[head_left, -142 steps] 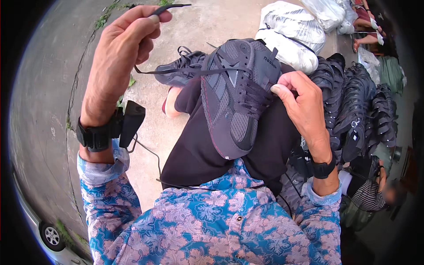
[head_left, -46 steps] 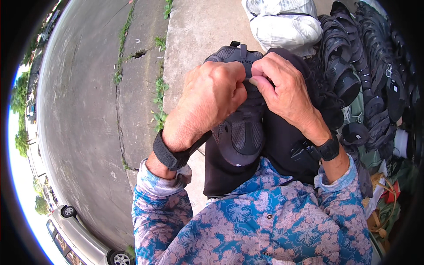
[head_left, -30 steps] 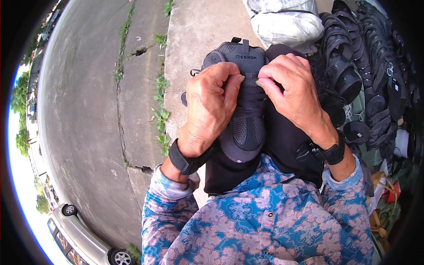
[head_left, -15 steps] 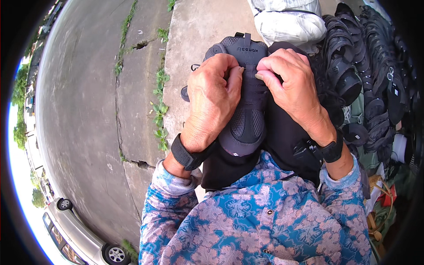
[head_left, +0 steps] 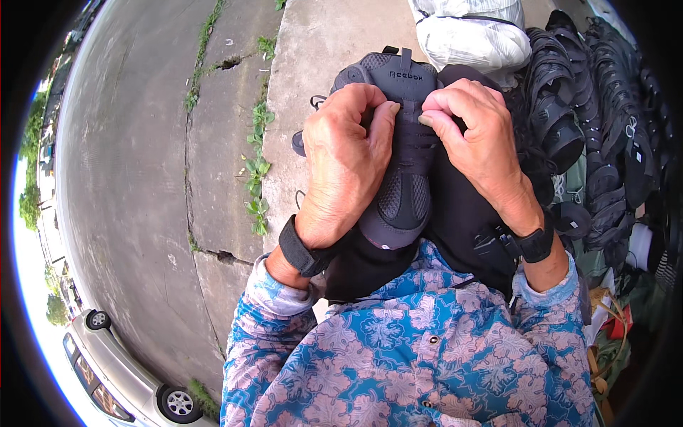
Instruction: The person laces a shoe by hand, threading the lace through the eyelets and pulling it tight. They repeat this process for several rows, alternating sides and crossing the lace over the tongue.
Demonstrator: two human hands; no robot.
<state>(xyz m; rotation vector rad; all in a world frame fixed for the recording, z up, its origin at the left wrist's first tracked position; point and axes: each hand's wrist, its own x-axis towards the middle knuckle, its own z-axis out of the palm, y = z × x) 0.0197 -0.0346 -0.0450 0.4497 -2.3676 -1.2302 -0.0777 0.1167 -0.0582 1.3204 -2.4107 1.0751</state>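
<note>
A dark grey shoe (head_left: 403, 196) lies across my lap, its toe toward me and its tongue (head_left: 398, 80) at the far end. Mesh panels flank the toe, and dark bands cross the middle. My left hand (head_left: 348, 146) is closed, thumb and forefinger pinched over the left side of the lacing area. Opposite it, my right hand (head_left: 475, 132) makes a similar pinch at the right side. Whatever is between the fingertips is dark and too small to make out. Beyond my left hand, a thin cord loop (head_left: 318, 102) shows beside the shoe.
On the right are stacked rows of black shoe parts (head_left: 556, 107). White plastic-wrapped bundles (head_left: 473, 43) sit at the far side. Cracked concrete (head_left: 142, 178) with a strip of weeds (head_left: 257, 171) runs along the left, where a silver car (head_left: 117, 373) stands.
Both hands keep their pinches at the shoe's lacing area with little movement. The whole view has shifted slightly.
</note>
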